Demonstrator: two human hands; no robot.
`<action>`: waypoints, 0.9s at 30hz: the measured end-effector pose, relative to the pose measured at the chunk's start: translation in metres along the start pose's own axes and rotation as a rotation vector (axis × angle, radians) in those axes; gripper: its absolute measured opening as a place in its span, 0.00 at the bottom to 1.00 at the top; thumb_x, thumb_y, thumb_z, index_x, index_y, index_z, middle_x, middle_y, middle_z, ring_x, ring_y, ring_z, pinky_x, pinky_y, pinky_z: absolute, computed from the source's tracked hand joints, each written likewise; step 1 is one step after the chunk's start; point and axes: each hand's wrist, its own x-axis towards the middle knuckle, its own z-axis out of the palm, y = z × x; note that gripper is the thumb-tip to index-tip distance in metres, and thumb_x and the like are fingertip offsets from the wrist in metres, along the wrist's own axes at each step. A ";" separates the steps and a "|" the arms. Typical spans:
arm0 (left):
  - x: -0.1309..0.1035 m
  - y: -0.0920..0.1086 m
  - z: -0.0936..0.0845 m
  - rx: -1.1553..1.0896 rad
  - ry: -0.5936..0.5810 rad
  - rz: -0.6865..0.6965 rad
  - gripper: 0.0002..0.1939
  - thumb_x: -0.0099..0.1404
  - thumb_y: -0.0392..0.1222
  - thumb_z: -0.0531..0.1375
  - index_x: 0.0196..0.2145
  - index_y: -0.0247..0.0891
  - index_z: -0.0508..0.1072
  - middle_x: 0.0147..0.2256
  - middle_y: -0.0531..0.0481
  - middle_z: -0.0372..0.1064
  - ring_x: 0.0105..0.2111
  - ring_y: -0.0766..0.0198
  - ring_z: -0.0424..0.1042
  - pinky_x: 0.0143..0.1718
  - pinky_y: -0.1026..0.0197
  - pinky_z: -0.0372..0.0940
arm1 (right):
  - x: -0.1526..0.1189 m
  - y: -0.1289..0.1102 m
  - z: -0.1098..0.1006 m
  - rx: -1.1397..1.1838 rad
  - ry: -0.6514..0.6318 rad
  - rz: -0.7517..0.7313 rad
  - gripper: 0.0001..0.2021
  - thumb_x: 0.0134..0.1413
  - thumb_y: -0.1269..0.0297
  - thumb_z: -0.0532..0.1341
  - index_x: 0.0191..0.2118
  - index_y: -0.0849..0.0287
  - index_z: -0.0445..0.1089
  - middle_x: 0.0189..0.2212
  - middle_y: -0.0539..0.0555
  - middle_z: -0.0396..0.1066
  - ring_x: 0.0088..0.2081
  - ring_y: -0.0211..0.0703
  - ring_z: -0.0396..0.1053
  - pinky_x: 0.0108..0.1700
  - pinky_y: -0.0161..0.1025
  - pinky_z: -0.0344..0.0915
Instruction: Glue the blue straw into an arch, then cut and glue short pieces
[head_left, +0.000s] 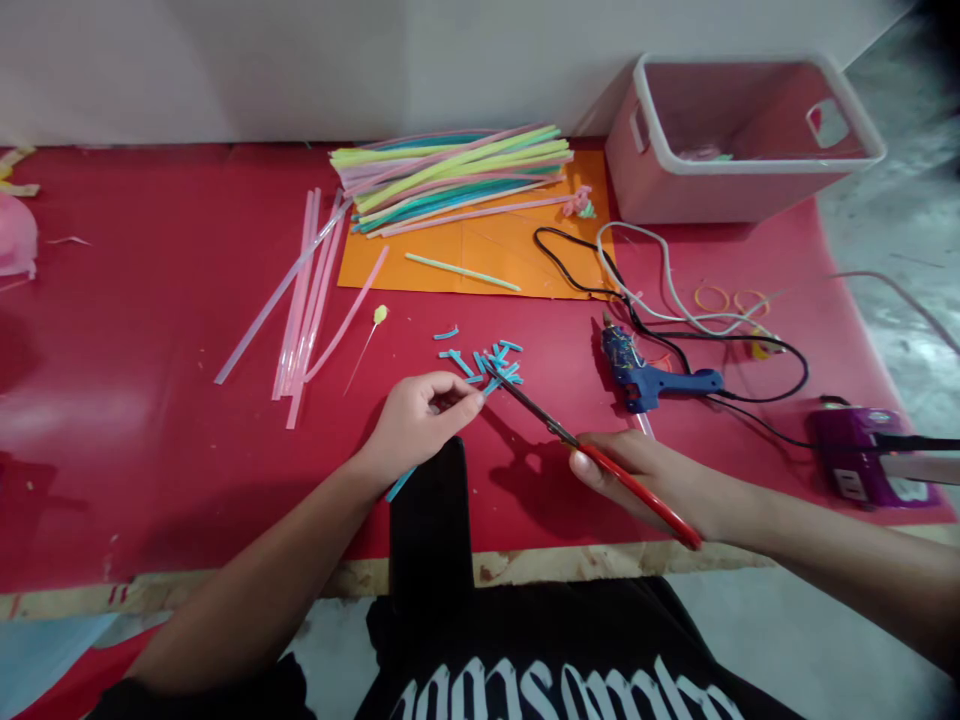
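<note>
Pinched in my left hand (427, 418) is a blue pipe cleaner (401, 484); its tail hangs below the palm and its tip pokes out past the thumb. My right hand (645, 480) grips red-handled scissors (626, 488), whose dark blades reach left to that tip. I cannot tell whether the blades touch it. Several short cut blue pieces (504, 352) lie in a loose pile on the red table just beyond the blade tips. A black phone-like slab (431, 515) lies below my left hand, over the table's front edge.
A bundle of coloured pipe cleaners (457, 180) lies on an orange sheet (472, 275). Pink glue sticks (304, 300) lie left. A blue glue gun (645, 375) with tangled cords sits right, near a purple box (862, 460). A pink bin (705, 190) stands at back right.
</note>
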 end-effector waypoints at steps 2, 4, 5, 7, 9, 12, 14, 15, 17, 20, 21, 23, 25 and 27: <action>0.000 -0.001 0.000 0.005 -0.001 0.000 0.14 0.65 0.48 0.61 0.32 0.34 0.77 0.28 0.51 0.74 0.27 0.67 0.68 0.30 0.65 0.62 | 0.001 0.002 0.000 0.004 -0.008 0.004 0.31 0.59 0.30 0.45 0.25 0.56 0.56 0.22 0.47 0.57 0.24 0.36 0.56 0.26 0.37 0.55; 0.000 -0.002 0.000 0.012 -0.002 -0.003 0.14 0.65 0.49 0.61 0.32 0.34 0.77 0.28 0.51 0.74 0.27 0.67 0.68 0.30 0.65 0.62 | 0.002 0.005 0.001 0.015 -0.005 0.001 0.31 0.59 0.30 0.46 0.25 0.56 0.56 0.22 0.47 0.56 0.24 0.35 0.55 0.25 0.37 0.54; 0.000 -0.002 0.000 0.015 -0.001 -0.004 0.14 0.65 0.49 0.61 0.32 0.34 0.78 0.28 0.51 0.74 0.27 0.67 0.68 0.30 0.65 0.62 | 0.003 0.007 0.002 0.022 -0.001 -0.006 0.31 0.59 0.30 0.46 0.25 0.56 0.56 0.22 0.46 0.56 0.23 0.35 0.54 0.25 0.36 0.53; 0.000 -0.002 0.000 0.019 0.002 -0.004 0.14 0.65 0.49 0.61 0.32 0.34 0.78 0.28 0.50 0.75 0.27 0.67 0.68 0.30 0.65 0.62 | 0.004 0.012 0.004 0.030 0.006 -0.026 0.30 0.60 0.32 0.48 0.25 0.56 0.56 0.21 0.46 0.55 0.23 0.34 0.53 0.24 0.35 0.52; 0.000 -0.001 0.000 0.019 0.007 -0.005 0.14 0.64 0.48 0.61 0.32 0.34 0.78 0.28 0.50 0.74 0.26 0.68 0.68 0.29 0.65 0.62 | 0.005 0.018 0.006 0.028 0.013 -0.048 0.29 0.62 0.34 0.48 0.25 0.56 0.56 0.22 0.45 0.54 0.23 0.34 0.53 0.24 0.35 0.52; 0.000 0.001 0.000 0.009 0.007 -0.010 0.13 0.64 0.48 0.62 0.31 0.34 0.78 0.28 0.51 0.74 0.26 0.68 0.67 0.29 0.66 0.62 | 0.007 0.024 0.008 0.027 0.018 -0.060 0.28 0.63 0.35 0.47 0.26 0.56 0.56 0.22 0.45 0.53 0.24 0.34 0.52 0.25 0.35 0.51; 0.000 0.002 0.000 0.000 0.006 -0.009 0.13 0.64 0.47 0.62 0.31 0.34 0.77 0.27 0.51 0.74 0.26 0.69 0.67 0.29 0.66 0.61 | 0.007 0.025 0.009 0.027 0.019 -0.052 0.29 0.63 0.34 0.47 0.26 0.56 0.56 0.22 0.45 0.53 0.24 0.35 0.52 0.25 0.35 0.50; 0.000 0.002 0.000 -0.003 0.006 -0.010 0.13 0.64 0.47 0.62 0.31 0.34 0.77 0.27 0.51 0.74 0.26 0.69 0.67 0.29 0.66 0.61 | 0.008 0.025 0.009 0.028 0.018 -0.049 0.29 0.63 0.34 0.47 0.26 0.56 0.56 0.22 0.45 0.53 0.24 0.35 0.52 0.25 0.35 0.50; 0.000 0.002 0.000 -0.009 0.008 -0.015 0.13 0.63 0.47 0.62 0.31 0.34 0.77 0.27 0.51 0.73 0.26 0.69 0.66 0.28 0.66 0.61 | 0.008 0.025 0.009 0.035 0.021 -0.050 0.28 0.63 0.35 0.48 0.26 0.57 0.56 0.22 0.45 0.52 0.24 0.34 0.52 0.25 0.35 0.50; 0.000 0.001 0.000 -0.022 0.010 -0.020 0.12 0.63 0.47 0.62 0.31 0.34 0.77 0.27 0.52 0.72 0.25 0.69 0.66 0.28 0.66 0.60 | 0.007 0.025 0.009 0.054 0.022 -0.057 0.27 0.63 0.37 0.49 0.26 0.57 0.56 0.22 0.45 0.52 0.24 0.34 0.51 0.25 0.35 0.49; 0.000 0.001 0.001 -0.025 0.011 -0.018 0.12 0.64 0.47 0.62 0.30 0.34 0.77 0.26 0.52 0.72 0.25 0.69 0.65 0.28 0.66 0.60 | 0.007 0.025 0.010 0.063 0.023 -0.052 0.27 0.63 0.37 0.50 0.25 0.57 0.56 0.22 0.45 0.51 0.24 0.34 0.51 0.25 0.35 0.48; 0.000 0.001 0.001 -0.028 0.010 -0.010 0.12 0.64 0.46 0.62 0.30 0.34 0.77 0.26 0.53 0.72 0.25 0.70 0.65 0.28 0.67 0.60 | 0.008 0.025 0.010 0.079 0.020 -0.038 0.28 0.62 0.36 0.50 0.25 0.56 0.56 0.21 0.44 0.50 0.24 0.34 0.50 0.24 0.35 0.48; 0.000 0.002 0.001 -0.028 0.010 -0.006 0.12 0.64 0.46 0.62 0.30 0.34 0.77 0.26 0.53 0.72 0.25 0.70 0.65 0.28 0.67 0.60 | 0.008 0.025 0.010 0.082 0.024 -0.024 0.29 0.61 0.34 0.51 0.24 0.56 0.55 0.21 0.44 0.50 0.23 0.34 0.50 0.24 0.35 0.48; 0.000 0.002 0.001 -0.035 0.010 -0.009 0.12 0.64 0.46 0.62 0.30 0.34 0.77 0.26 0.53 0.72 0.26 0.69 0.66 0.29 0.67 0.60 | 0.007 0.023 0.008 0.071 0.034 -0.027 0.29 0.59 0.33 0.51 0.24 0.56 0.55 0.20 0.44 0.50 0.23 0.34 0.50 0.24 0.35 0.48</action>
